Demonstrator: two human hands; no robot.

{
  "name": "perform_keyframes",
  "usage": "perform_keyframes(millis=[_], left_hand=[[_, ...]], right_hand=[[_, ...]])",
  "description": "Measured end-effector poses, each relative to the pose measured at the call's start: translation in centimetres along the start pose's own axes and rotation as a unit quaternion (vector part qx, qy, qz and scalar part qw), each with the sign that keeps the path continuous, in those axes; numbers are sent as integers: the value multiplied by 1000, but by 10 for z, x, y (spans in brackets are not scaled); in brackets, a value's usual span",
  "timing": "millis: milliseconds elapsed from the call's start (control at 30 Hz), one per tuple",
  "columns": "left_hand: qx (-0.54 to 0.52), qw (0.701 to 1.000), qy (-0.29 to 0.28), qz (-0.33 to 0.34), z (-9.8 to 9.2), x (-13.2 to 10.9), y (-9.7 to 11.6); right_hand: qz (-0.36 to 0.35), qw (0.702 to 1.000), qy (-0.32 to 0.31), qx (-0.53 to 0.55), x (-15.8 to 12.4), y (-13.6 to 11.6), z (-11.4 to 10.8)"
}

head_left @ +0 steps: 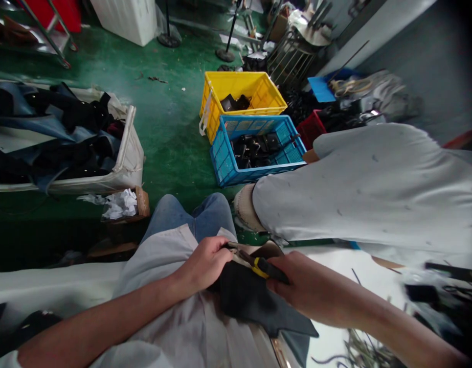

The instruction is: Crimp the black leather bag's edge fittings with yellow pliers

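My right hand (297, 281) is closed around the black and yellow handles of a pair of pliers (261, 266). The pliers' jaws reach left to the edge of a black leather piece (247, 291) that lies over my lap. My left hand (207, 260) pinches that same edge between thumb and fingers, right beside the jaw tips. What exactly sits between the jaws is too small to make out. A tan-brown part (270, 249) of the piece shows behind the pliers.
In front stand a yellow crate (239, 76) and a blue crate (216, 153) holding black items. A white bin (132, 153) of dark pieces is at left, near a small box with crumpled paper (120, 204). Draped light cloth (366, 189) rises at right. Cord scraps (362, 347) lie lower right.
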State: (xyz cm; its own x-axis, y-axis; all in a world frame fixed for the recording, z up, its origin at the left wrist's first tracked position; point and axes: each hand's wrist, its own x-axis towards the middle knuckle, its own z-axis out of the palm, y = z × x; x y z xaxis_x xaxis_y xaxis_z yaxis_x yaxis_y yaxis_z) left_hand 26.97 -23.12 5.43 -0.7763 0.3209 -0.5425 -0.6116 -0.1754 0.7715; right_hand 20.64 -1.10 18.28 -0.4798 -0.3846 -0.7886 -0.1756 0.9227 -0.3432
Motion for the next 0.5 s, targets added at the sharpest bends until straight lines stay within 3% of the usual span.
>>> perform_keyframes(millis=[233, 500], left_hand=[[60, 997, -11, 38, -1, 2, 0], [80, 996, -36, 30, -4, 3, -3]], right_hand=[[76, 987, -87, 116, 4, 10, 14], [-22, 999, 14, -41, 3, 1, 18]])
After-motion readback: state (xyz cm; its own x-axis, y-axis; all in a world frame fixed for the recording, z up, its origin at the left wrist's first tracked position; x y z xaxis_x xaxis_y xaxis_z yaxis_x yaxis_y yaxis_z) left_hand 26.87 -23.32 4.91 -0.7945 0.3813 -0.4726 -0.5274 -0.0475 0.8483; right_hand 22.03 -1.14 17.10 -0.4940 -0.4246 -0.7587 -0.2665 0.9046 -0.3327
